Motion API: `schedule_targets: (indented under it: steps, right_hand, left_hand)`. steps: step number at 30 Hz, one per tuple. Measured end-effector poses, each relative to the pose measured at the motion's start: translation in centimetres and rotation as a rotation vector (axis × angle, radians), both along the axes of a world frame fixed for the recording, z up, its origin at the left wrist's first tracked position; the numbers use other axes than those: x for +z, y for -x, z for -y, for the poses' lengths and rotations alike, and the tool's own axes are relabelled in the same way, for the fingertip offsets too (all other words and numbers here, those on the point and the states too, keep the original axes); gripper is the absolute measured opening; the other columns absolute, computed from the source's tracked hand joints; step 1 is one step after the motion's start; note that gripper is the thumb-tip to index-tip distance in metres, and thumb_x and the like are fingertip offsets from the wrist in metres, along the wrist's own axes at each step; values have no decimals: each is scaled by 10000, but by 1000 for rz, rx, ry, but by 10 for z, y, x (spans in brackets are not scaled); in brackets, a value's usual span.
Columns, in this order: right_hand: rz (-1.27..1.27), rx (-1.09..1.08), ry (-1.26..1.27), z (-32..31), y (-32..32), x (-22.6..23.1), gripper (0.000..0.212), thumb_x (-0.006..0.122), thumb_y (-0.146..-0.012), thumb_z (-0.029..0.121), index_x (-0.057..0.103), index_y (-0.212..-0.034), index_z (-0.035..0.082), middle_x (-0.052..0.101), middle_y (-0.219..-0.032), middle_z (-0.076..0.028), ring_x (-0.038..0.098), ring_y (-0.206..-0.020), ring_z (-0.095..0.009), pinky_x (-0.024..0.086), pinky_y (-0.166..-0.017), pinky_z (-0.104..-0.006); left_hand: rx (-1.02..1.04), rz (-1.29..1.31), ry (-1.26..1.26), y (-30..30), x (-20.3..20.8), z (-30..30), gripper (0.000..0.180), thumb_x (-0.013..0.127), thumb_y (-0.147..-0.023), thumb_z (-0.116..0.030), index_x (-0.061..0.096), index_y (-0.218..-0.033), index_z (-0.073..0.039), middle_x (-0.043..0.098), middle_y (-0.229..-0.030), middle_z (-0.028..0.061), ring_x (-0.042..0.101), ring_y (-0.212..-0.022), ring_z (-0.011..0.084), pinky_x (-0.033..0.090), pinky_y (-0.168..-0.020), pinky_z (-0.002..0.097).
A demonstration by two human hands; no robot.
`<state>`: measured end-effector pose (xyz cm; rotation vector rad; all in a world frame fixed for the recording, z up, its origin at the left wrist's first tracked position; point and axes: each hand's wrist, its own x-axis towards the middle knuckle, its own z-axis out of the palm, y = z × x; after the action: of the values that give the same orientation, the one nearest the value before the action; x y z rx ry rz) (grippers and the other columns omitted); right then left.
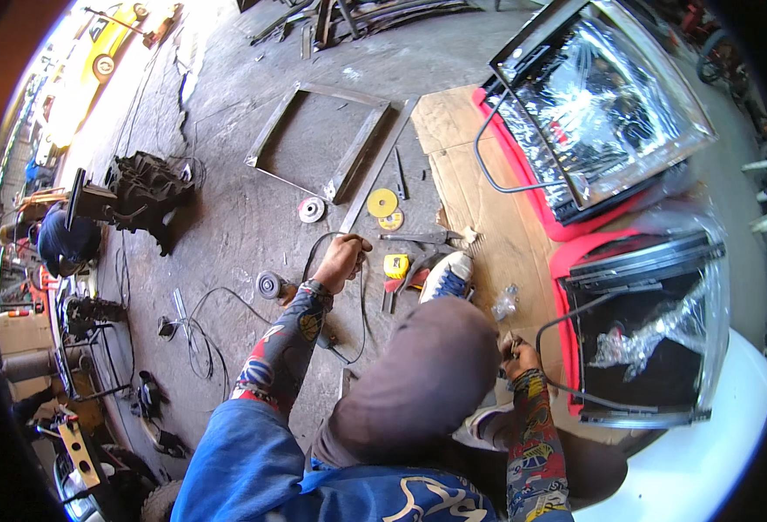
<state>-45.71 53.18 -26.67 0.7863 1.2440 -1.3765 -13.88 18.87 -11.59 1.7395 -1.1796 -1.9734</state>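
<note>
My left hand is closed in a fist above the concrete floor, at the near end of a long flat metal strip. Whether the fist grips the strip or only covers its end, I cannot tell. Beside my bent right knee, my right hand has its fingers pinched together; what they hold is too small to make out. An angle grinder lies left of my left hand, its cable looping behind the wrist. To the hand's right are a yellow tape measure and dark locking pliers.
Ahead lies a rectangular metal frame, with yellow discs and a red-and-white disc nearer me. Plastic-wrapped framed panels rest on red padding and cardboard at right. A dark metal casting stands at left.
</note>
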Motion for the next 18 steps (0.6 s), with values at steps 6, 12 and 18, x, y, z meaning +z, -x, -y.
schedule_targets:
  steps: [6,12,18]
  right_hand:
    - [-233,280,-240,9,-4,-44,233,455,-826,-41,599,-972,68,561,-717,-70,553,-539,-206,485,-475,-355]
    - [-617,694,-459,29,4,-72,197,496,-847,1,635,-981,37,621,-738,-112,610,-572,-252,513,-525,-393]
    - [-1282,895,-662,36,11,-85,242,534,-820,1,633,-1040,-5,653,-992,-243,619,-948,-421,476,-879,-488]
  left_hand:
    - [-133,556,269,-24,-123,68,318,602,-827,-284,709,-929,-3,638,-687,120,626,-629,199,478,-541,344]
    - [-109,911,509,-5,-165,152,585,696,-771,-381,618,-1197,12,669,-1046,287,674,-993,363,517,-872,425]
    - [-122,1136,370,1,-180,191,827,719,-760,-483,401,-1424,-105,636,-1173,274,628,-1105,388,496,-925,423]
